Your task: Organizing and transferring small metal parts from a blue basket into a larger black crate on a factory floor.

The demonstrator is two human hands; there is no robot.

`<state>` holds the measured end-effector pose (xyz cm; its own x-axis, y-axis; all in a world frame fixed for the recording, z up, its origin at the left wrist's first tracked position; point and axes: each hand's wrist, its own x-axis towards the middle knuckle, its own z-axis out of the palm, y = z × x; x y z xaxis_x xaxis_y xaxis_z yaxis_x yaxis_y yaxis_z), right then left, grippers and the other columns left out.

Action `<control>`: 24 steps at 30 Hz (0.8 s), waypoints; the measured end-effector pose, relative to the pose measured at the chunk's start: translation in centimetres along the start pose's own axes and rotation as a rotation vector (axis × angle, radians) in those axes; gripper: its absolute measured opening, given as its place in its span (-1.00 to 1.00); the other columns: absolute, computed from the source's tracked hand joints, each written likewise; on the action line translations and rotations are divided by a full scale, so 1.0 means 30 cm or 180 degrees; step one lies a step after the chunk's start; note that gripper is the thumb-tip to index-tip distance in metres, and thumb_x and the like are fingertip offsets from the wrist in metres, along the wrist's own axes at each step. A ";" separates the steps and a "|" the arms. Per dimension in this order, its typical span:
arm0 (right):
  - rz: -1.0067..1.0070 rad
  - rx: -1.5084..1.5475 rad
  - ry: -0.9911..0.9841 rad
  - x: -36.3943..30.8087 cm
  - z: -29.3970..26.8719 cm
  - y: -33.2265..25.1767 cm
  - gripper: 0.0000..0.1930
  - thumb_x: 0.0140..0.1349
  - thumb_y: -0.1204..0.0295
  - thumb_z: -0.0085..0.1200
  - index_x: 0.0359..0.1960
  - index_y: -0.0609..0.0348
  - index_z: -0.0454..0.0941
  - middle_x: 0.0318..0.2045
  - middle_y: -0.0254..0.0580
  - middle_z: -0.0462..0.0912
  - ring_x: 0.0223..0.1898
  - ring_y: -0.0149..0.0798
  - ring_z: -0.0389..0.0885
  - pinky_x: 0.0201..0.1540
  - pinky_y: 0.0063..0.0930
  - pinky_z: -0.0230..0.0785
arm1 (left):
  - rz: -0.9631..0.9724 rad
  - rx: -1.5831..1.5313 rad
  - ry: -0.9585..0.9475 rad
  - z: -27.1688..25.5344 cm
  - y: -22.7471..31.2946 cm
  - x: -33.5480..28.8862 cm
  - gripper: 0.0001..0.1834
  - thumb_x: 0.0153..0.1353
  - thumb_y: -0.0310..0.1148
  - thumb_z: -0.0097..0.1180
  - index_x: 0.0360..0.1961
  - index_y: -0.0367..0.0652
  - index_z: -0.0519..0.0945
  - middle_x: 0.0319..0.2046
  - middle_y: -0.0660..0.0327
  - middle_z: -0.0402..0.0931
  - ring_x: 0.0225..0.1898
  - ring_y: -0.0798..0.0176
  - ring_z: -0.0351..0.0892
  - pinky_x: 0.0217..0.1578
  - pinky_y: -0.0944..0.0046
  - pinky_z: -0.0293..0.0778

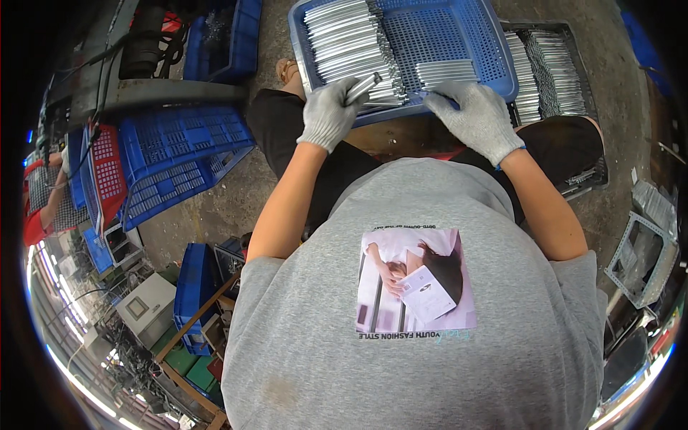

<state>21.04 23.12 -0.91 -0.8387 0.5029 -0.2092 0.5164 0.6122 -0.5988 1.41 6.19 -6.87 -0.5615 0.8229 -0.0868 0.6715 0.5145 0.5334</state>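
My left hand [330,112], in a pale knit glove, is closed around a short silver metal tube [365,88] with an open end. It is over the near left part of a blue plastic basket [423,36]. Inside the basket, a long stack of silver tubes [344,43] fills the left side. A smaller row of tubes [446,72] lies at the near right. My right hand [476,120], gloved too, is at the basket's near rim beside that row. Its thumb and fingers are bent together around something thin that I cannot make out.
Right of the basket stands a dark crate [573,43] with more stacked metal pieces. Blue crates [179,150] and a red crate [107,161] are on the left, with another person's arm [54,204] beyond. A metal frame [641,261] lies at the right.
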 end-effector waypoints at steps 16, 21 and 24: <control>-0.0062 -0.0021 0.0162 -0.047 -0.008 0.012 -0.71 0.32 0.18 0.17 -0.20 0.13 0.78 -0.46 -0.16 0.78 -0.54 -0.14 0.66 -0.41 -0.32 0.47 | 0.0118 -0.0421 -0.0387 0.007 -0.054 0.022 -0.73 0.29 -0.39 0.21 0.01 -0.08 0.69 -0.37 0.27 0.73 -0.39 0.26 0.69 -0.31 0.28 0.55; -0.0282 -0.0148 0.0173 -0.052 -0.029 -0.015 -0.73 0.31 0.20 0.18 -0.23 0.10 0.79 -0.52 -0.21 0.76 -0.63 -0.21 0.61 -0.50 -0.37 0.42 | 0.0060 -0.1272 -0.0728 -0.059 -0.030 -0.041 -0.67 0.25 -0.61 0.17 0.05 -0.25 0.65 -0.34 0.30 0.70 -0.34 0.42 0.63 -0.24 0.41 0.52; -0.0394 -0.0182 0.0207 -0.060 -0.031 -0.022 -0.74 0.31 0.20 0.19 -0.26 0.10 0.80 -0.56 -0.24 0.75 -0.67 -0.23 0.58 -0.55 -0.40 0.39 | -0.0018 -0.1385 -0.0827 -0.064 -0.029 -0.055 -0.66 0.23 -0.67 0.15 0.04 -0.30 0.64 -0.32 0.29 0.69 -0.33 0.44 0.60 -0.22 0.44 0.50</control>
<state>22.35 22.38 0.59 -0.8845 0.4588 -0.0849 0.4205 0.7048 -0.5714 0.83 3.92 -5.57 -0.3884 0.8818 -0.2676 0.3739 0.4163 0.8288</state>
